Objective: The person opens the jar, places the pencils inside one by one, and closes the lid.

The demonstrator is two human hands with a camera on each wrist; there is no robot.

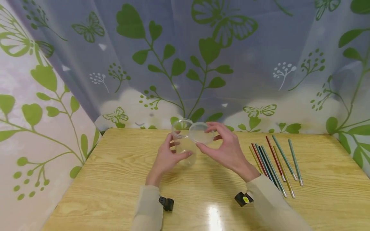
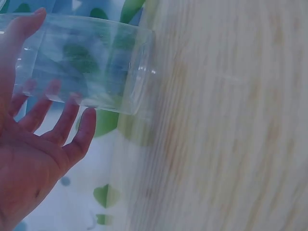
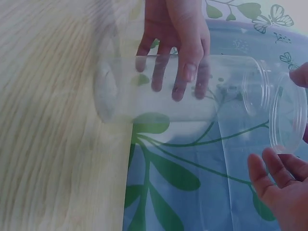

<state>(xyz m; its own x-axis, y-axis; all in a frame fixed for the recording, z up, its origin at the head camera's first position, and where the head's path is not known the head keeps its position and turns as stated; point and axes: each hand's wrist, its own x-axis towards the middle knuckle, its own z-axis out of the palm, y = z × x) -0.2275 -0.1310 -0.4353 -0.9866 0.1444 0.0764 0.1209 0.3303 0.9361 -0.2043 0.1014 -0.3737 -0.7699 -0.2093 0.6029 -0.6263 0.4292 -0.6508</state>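
A clear, empty plastic jar (image 1: 185,146) with a threaded neck is upright at the middle of the table. My left hand (image 1: 164,158) holds its side, thumb on the near face and fingers round the far side, as the left wrist view of the jar (image 2: 86,62) also shows. Whether its base touches the wood, I cannot tell. My right hand (image 1: 226,150) pinches a round translucent lid (image 1: 201,133) at its edge between thumb and fingers. Held tilted, the lid (image 3: 288,120) is right beside the jar's mouth, off the opening.
Several pencils (image 1: 276,166) in red, yellow, green and dark colours lie loosely side by side on the table's right part. The wooden table (image 1: 110,166) ends at the back against a curtain (image 1: 162,80) printed with leaves and butterflies. A similar cloth (image 1: 29,134) hangs at the left.
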